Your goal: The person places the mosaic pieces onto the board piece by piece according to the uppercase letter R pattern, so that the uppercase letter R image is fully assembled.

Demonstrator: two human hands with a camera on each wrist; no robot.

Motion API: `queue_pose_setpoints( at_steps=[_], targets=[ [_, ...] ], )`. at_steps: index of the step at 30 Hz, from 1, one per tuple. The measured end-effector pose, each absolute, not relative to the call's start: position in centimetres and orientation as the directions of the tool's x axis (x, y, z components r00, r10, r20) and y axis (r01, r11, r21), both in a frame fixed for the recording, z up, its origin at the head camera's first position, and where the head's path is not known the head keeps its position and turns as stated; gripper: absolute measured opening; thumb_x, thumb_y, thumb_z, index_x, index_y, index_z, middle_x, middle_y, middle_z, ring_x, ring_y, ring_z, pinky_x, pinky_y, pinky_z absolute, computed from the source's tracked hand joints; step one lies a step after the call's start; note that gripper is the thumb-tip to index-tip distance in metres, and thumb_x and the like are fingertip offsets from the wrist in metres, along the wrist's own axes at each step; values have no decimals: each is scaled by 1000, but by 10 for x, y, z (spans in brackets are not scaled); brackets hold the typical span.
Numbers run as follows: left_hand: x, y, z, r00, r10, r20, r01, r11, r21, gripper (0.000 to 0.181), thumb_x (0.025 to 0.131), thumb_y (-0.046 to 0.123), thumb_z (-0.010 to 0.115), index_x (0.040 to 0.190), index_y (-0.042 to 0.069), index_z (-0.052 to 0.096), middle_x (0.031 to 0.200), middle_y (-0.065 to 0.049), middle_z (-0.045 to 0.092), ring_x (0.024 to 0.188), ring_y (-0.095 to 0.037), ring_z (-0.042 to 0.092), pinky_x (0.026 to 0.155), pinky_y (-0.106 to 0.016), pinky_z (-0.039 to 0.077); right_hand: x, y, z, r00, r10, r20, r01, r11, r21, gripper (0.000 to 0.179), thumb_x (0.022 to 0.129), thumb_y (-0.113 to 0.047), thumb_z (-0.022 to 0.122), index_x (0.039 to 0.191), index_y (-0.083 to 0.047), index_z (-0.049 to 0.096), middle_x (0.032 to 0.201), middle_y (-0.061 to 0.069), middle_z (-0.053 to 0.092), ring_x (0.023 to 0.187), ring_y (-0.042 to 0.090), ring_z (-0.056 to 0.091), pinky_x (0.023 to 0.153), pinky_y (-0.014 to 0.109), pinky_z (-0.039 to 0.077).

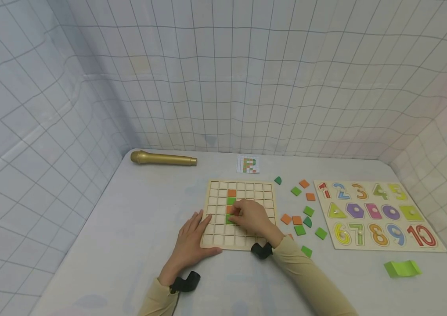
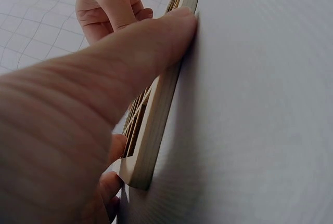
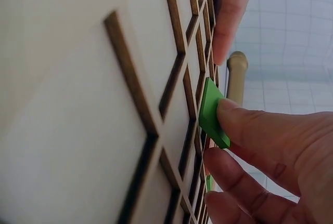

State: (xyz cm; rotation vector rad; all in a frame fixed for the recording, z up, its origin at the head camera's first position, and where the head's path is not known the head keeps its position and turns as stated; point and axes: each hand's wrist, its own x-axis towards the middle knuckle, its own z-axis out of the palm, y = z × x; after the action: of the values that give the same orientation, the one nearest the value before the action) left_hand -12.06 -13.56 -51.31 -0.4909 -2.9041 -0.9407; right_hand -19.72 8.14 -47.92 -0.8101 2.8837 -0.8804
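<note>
Green tile is pinched in the right hand at the near end of the tile column on the grid board. The left hand, thumb spread, steadies the near left corner; best lower the tile square, then press flat.

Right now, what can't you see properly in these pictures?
Head view: the paper card is too small to read every square.
Head view: the right hand hides some squares of the wooden board.
Right wrist view: that hand covers part of the green tile.
Left wrist view: the picture's edge cuts off some of the left hand.
</note>
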Motion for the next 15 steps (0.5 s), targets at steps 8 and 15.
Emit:
queue_pose_setpoints(
  at_steps=[8,15],
  targets=[
    [-121,-136,-514,-948,283,145,315,767,560,94,71,52,77,144,7,40,152,-18,25,140,-35,16,102,-60,21,-197,81,-476,-875,-470,118,-457,719,-523,15,81,-26,77,72,-22,65,71,-13,59,65,5,55,58,26,44],
    [-120,-136,-512,-946,286,152,320,762,563,94,70,50,79,144,6,40,152,-18,25,139,-36,17,103,-60,21,-198,84,-474,-868,-493,64,-444,711,-545,14,81,-24,76,73,-22,65,70,-14,57,64,4,52,60,27,43]
  ],
)
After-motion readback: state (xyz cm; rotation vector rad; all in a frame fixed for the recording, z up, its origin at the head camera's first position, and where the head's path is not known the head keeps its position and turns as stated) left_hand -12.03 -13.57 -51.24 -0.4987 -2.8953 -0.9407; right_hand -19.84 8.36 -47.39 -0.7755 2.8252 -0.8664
